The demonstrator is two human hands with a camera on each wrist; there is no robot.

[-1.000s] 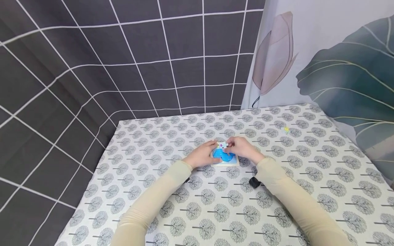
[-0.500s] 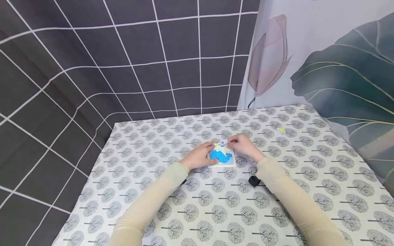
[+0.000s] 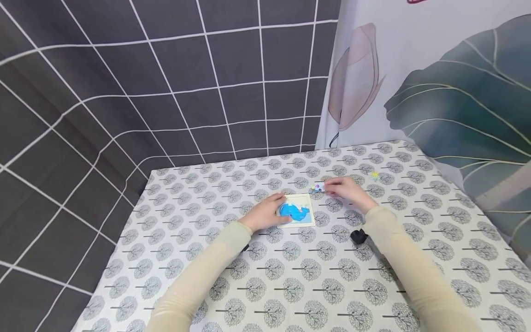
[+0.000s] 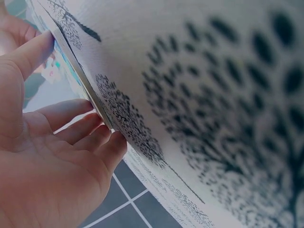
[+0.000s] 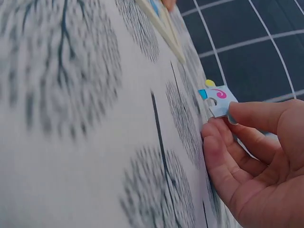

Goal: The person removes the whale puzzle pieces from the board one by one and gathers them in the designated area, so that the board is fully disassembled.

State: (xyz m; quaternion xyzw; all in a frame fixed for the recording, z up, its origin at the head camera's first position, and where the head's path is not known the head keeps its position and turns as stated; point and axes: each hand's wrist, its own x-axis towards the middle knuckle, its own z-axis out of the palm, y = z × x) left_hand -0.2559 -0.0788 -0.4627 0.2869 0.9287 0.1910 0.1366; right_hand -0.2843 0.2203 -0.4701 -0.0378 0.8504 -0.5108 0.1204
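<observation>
A small framed jigsaw puzzle [image 3: 300,225] with a blue whale picture lies flat on the patterned cloth. My left hand [image 3: 265,213] holds it at its left side, thumb on the near left part and fingers along the far left. In the left wrist view, fingertips meet the edge of the frame [image 4: 88,90]. Just past the puzzle's far right corner, my right hand [image 3: 346,190] pinches a pale blue jigsaw piece [image 5: 220,99] between thumb and fingers. A pink swirl, a yellow knob and a blue corner show on that piece.
Farther right on the tree-print tablecloth [image 3: 207,203] lies a small pale piece with a yellow mark [image 3: 375,175]. A dark gridded curtain [image 3: 232,60] hangs behind the table, and a leaf-print curtain [image 3: 460,106] stands at the right. A black wrist device [image 3: 358,236] hangs under the right sleeve.
The right hand has lifted the jigsaw piece away from the puzzle and moved right, baring the frame's upper part. The left hand has stayed at the puzzle's left side.
</observation>
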